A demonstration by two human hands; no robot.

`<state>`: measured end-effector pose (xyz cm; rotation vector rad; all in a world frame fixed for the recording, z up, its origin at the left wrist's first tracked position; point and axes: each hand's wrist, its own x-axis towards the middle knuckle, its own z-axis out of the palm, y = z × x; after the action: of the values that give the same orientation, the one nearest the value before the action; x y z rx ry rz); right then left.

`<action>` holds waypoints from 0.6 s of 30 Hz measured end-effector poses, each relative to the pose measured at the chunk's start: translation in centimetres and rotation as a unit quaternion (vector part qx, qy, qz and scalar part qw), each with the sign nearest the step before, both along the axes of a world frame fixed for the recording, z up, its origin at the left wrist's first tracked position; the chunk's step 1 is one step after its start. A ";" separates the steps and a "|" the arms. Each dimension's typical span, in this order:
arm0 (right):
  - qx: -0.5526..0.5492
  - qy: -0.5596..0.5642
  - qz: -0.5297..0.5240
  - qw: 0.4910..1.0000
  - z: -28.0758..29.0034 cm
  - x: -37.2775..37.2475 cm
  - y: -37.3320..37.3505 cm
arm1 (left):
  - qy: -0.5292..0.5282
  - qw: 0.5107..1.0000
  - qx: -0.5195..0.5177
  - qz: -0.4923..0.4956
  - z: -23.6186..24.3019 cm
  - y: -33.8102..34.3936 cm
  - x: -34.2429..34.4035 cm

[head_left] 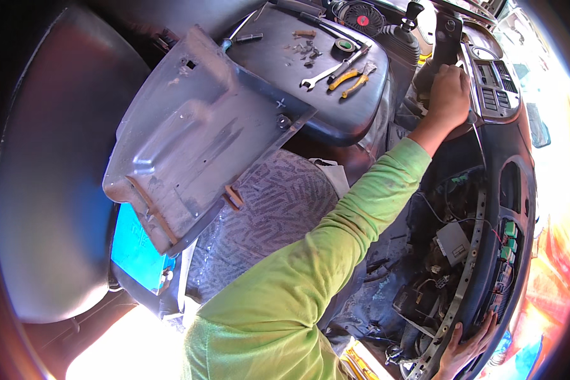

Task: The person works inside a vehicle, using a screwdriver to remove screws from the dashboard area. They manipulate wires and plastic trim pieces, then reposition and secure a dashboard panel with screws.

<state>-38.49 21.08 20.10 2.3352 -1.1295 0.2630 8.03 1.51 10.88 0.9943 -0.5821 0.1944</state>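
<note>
My left hand is at the end of my outstretched green-sleeved arm. Its fingers are curled closed beside the centre dash panel with its vents. A small pale tip shows above the fist, but what the fingers hold is hidden. Lower right, my right hand rests with stretched fingers on the dashboard, near its near end. Between the hands the dashboard's underside is exposed, showing a metal rail, a pale box-shaped module, green connectors and loose wires.
A large grey trim panel leans over the patterned seat. On the black cushion lie yellow-handled pliers, a wrench, a tape roll and small fragments. A gear lever and small fan stand beyond.
</note>
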 end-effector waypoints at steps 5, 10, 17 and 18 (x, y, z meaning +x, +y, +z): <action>-0.015 0.006 0.026 1.000 -0.2 -0.5 -0.6 | 0.179 0.978 -0.045 -0.099 1.1 -0.4 -2.0; 0.004 0.027 -0.035 0.999 -0.8 -1.3 -0.9 | 0.125 0.814 -0.337 -0.457 -1.4 1.1 -0.2; 0.041 -0.022 -0.062 0.997 -1.3 -2.5 -1.1 | 0.293 0.896 -0.211 -0.257 -1.8 0.4 -1.1; 0.042 -0.022 -0.068 0.997 -1.3 -2.4 -1.1 | 0.337 0.850 -0.275 -0.297 -1.2 0.0 -1.7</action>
<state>-40.91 19.96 18.82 2.3218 -1.3382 0.2226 6.30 1.52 9.68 0.2408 -0.1351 -0.5117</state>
